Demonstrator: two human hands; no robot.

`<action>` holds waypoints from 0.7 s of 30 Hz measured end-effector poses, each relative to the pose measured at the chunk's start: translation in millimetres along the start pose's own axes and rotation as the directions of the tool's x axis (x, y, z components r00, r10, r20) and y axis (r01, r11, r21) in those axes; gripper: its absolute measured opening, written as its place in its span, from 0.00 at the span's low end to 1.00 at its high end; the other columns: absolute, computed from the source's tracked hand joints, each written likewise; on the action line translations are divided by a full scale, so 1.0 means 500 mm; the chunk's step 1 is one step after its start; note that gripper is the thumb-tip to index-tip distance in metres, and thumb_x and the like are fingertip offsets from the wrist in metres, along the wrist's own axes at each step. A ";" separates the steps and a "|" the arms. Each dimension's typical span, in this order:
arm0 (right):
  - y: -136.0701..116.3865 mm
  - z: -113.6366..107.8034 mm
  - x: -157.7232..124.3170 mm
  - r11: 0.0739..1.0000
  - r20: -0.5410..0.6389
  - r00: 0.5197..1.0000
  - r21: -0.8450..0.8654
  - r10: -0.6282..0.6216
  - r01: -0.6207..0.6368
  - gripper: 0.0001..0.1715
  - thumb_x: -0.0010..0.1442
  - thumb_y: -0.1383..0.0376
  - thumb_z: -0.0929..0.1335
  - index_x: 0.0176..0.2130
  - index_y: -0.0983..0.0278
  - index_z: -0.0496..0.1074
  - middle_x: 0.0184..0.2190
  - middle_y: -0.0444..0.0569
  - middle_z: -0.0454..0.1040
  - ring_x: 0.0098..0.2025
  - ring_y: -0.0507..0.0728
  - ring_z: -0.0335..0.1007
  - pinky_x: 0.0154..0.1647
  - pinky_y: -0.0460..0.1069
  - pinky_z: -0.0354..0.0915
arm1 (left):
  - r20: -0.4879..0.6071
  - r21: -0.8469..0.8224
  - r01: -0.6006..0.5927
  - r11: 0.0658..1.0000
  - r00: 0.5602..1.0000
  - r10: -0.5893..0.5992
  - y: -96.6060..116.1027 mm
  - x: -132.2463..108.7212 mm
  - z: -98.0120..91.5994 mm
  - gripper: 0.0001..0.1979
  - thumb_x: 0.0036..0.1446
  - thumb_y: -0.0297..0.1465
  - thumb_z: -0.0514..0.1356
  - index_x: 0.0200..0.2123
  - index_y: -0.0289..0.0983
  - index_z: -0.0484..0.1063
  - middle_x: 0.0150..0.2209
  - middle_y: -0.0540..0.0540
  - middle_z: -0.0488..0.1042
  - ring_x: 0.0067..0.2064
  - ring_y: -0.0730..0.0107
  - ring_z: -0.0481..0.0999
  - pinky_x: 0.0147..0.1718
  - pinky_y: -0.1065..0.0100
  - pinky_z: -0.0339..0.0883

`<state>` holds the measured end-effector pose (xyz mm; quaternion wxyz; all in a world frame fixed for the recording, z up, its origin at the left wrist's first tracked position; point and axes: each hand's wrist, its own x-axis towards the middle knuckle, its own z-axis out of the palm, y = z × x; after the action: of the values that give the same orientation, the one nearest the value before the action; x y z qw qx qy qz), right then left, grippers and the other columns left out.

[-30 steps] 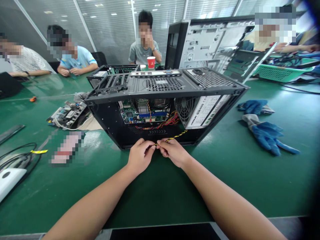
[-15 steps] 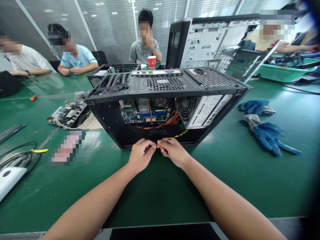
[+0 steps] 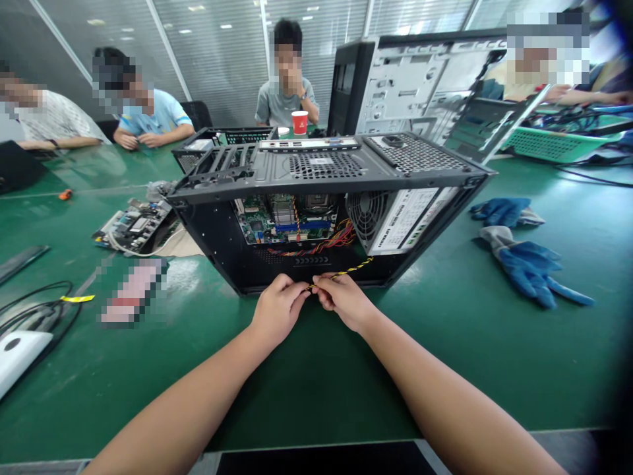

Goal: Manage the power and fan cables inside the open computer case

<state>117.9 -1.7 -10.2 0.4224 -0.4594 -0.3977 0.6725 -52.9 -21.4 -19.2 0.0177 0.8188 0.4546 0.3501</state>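
Observation:
A twisted yellow-and-black cable [image 3: 357, 267] runs from below the power supply [image 3: 406, 221] down to my fingers. My left hand [image 3: 277, 305] pinches its end part, and my right hand [image 3: 342, 300] grips it just to the right, the fingertips nearly touching. What sits at the cable's tip is hidden by my fingers. Behind my hands stands an opened black computer case [image 3: 217, 244], its open side toward me. Inside it I see a green motherboard [image 3: 257, 226] and a bundle of red, orange and yellow wires [image 3: 321, 247].
Blue-grey gloves [image 3: 527, 260] lie at the right. Leftward are a loose drive assembly [image 3: 138, 224], a blurred-out flat object [image 3: 132, 293] and black cables [image 3: 39, 307]. Behind stand another case [image 3: 400, 86], a red cup [image 3: 299, 123] and a green basket [image 3: 548, 146]. Several people sit around the table.
My left fingers have shifted slightly on the cable, and a bit more of it shows between my hands. The case has stayed in place.

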 end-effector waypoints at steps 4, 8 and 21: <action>-0.001 0.000 -0.001 1.000 0.015 1.000 -0.019 -0.010 0.011 0.19 0.49 0.54 0.73 0.22 0.66 0.68 0.13 0.38 0.61 0.15 0.45 0.52 0.17 0.45 0.45 | -0.014 0.038 -0.038 0.999 0.999 0.039 -0.002 -0.001 0.000 0.10 0.65 0.34 0.58 0.40 0.38 0.78 0.31 0.48 0.68 0.31 0.73 0.71 0.31 0.70 0.70; 0.000 0.001 -0.002 0.999 0.021 1.000 -0.033 -0.013 0.014 0.19 0.49 0.54 0.73 0.22 0.66 0.68 0.13 0.38 0.61 0.15 0.45 0.52 0.17 0.45 0.45 | -0.021 0.045 -0.060 0.997 0.998 0.061 -0.003 -0.001 0.001 0.10 0.65 0.35 0.59 0.37 0.36 0.78 0.30 0.48 0.68 0.30 0.73 0.70 0.31 0.71 0.69; -0.002 0.001 -0.002 0.999 0.005 1.000 -0.032 -0.003 0.003 0.20 0.49 0.54 0.74 0.22 0.66 0.68 0.12 0.38 0.60 0.15 0.45 0.52 0.17 0.45 0.46 | -0.019 0.083 -0.081 0.993 0.996 0.083 -0.005 -0.001 0.005 0.10 0.66 0.30 0.57 0.46 0.35 0.77 0.35 0.45 0.77 0.33 0.69 0.78 0.33 0.69 0.75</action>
<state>117.6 -2.2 -8.9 0.4151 -0.4636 -0.4102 0.6667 -53.5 -19.8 -22.2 -0.0355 0.8327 0.4349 0.3408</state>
